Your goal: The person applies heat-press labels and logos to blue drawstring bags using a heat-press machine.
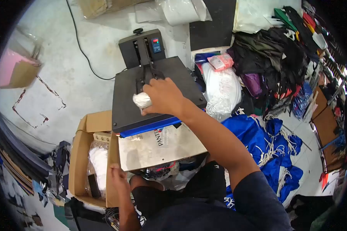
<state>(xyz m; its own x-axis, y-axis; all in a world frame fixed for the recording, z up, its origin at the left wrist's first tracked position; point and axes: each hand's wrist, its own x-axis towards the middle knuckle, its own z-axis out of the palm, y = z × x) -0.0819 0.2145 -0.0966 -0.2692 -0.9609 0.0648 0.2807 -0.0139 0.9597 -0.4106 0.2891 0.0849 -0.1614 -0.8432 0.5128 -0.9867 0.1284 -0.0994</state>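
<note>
A pale, stained backdrop (pixel 96 42) fills the upper left, with a black cable (pixel 81 56) running across it to a heat press (pixel 164 94). Heaped dark fabrics (pixel 270 42) crowd the upper right; below them spreads blue cloth (pixel 239 129) with white strings. Between the press and the dark heap lie a plastic-wrapped white bundle (pixel 221 86) and a pink packet (pixel 221 61).

The press is black, with a red readout lit on its display (pixel 155 45) — its wide plate lies low, and blue fabric (pixel 152 128) shows along the near edge. A pale wooden surface (pixel 181 146) with sideways lettering extends just below.

The right hand (pixel 164 96) has its grip closed around the white-wrapped handle (pixel 142 100) above the plate. The left hand (pixel 119 179) is at the right side of an open cardboard box (pixel 78 163), fingers curled — whether this grip pinches the cardboard, I cannot tell.
</note>
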